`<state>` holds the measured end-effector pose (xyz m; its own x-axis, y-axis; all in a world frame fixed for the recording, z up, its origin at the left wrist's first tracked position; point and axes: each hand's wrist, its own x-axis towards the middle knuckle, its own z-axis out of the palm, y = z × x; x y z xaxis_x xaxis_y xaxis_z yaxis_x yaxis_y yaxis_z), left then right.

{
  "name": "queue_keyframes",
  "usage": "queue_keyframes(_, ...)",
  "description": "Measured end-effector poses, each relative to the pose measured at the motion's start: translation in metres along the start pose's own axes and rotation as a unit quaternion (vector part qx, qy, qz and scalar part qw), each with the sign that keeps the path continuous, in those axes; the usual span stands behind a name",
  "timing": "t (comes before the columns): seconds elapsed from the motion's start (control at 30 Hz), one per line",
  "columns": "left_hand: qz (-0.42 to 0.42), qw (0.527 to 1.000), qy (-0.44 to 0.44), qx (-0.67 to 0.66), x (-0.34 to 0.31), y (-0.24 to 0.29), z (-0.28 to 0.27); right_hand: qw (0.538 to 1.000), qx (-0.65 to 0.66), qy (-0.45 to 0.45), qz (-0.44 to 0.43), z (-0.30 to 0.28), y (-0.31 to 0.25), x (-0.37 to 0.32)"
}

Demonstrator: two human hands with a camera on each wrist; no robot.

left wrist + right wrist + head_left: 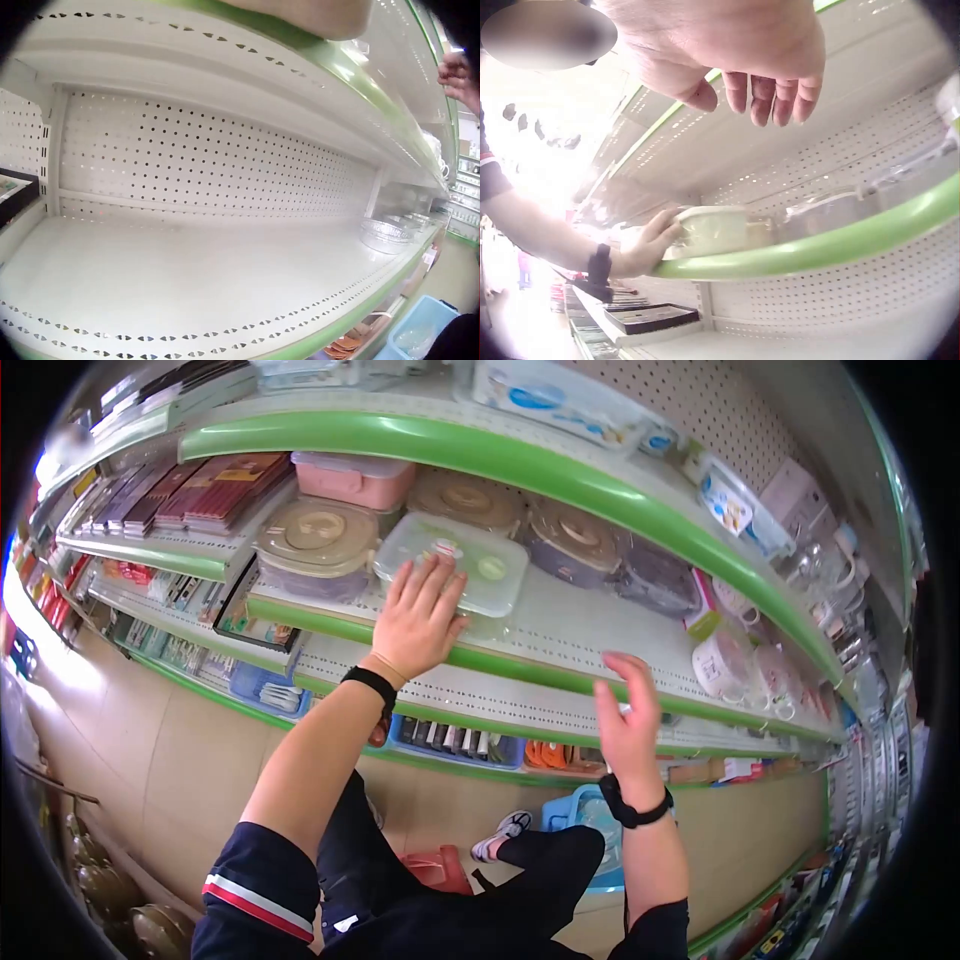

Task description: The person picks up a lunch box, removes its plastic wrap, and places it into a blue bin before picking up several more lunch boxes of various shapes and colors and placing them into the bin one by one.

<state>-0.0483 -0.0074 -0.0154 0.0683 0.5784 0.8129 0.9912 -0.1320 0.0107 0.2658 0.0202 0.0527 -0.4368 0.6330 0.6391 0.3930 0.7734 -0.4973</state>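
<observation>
Fingers of the left hand (420, 616) lay fairly straight and slightly apart on the near left part of the box (482, 567), thumb out to the right, resting on the lid. Box sat on the shelf (600, 635), close to its green front edge, lid facing up. Long axis ran left to right, roughly along the edge, dropping a little toward the right in the head view. Round tub (315, 568) was just beside it on the left, pink box (352, 478) behind that, dark tub (572, 545) to the right. Left arm reached forward and slanted up to the right, band (372, 687) at the wrist. Right hand (630, 722) was raised in the air before the shelf, well apart from the box, fingers loosely bent, thumb spread wide, holding nothing. Near left corner of the box was hidden under the left hand; contents hard to make out through the cloudy plastic. Left wrist view caught mostly the shelf below, with the right hand cut off at the frame's edge. Right wrist view was washed out by glare on the left.
</observation>
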Motion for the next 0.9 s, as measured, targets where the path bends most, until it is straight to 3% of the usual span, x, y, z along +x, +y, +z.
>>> queue_keyframes(0.03, 0.004, 1.000, 0.015, -0.009, -0.002, -0.002, 0.000, 1.000, 0.009, -0.021, 0.008, 0.017, -0.002, 0.014)
queue_keyframes(0.1, -0.004, 0.999, 0.034, -0.030, -0.004, -0.004, 0.001, 0.980, 0.128, -0.048, 0.143, 0.052, -0.006, 0.037)
queue_keyframes(0.17, -0.008, 0.997, 0.053, -0.056, -0.008, -0.007, 0.002, 0.927, 0.252, -0.075, 0.266, 0.077, -0.005, 0.055)
queue_keyframes(0.23, -0.013, 0.996, 0.060, -0.071, -0.009, -0.008, 0.002, 0.843, 0.375, -0.102, 0.371, 0.094, -0.004, 0.071)
queue_keyframes(0.33, -0.018, 0.994, 0.060, -0.085, -0.010, -0.010, 0.001, 0.771, 0.486, -0.145, 0.386, 0.105, -0.028, 0.085)
queue_keyframes(0.4, -0.017, 0.995, 0.045, -0.084, -0.012, -0.011, 0.003, 0.790, 0.470, -0.128, 0.373, 0.114, -0.035, 0.086)
queue_keyframes(0.57, -0.009, 0.987, 0.103, -0.126, -0.013, -0.013, 0.006, 0.828, 0.447, -0.045, 0.335, 0.109, -0.023, 0.083)
queue_keyframes(0.73, -0.009, 0.989, 0.082, -0.123, -0.011, -0.014, 0.007, 0.845, 0.471, 0.017, 0.252, 0.061, 0.004, 0.059)
queue_keyframes(0.9, -0.022, 0.995, 0.062, -0.072, -0.004, -0.006, 0.005, 0.850, 0.450, 0.058, 0.267, -0.007, 0.027, 0.006)
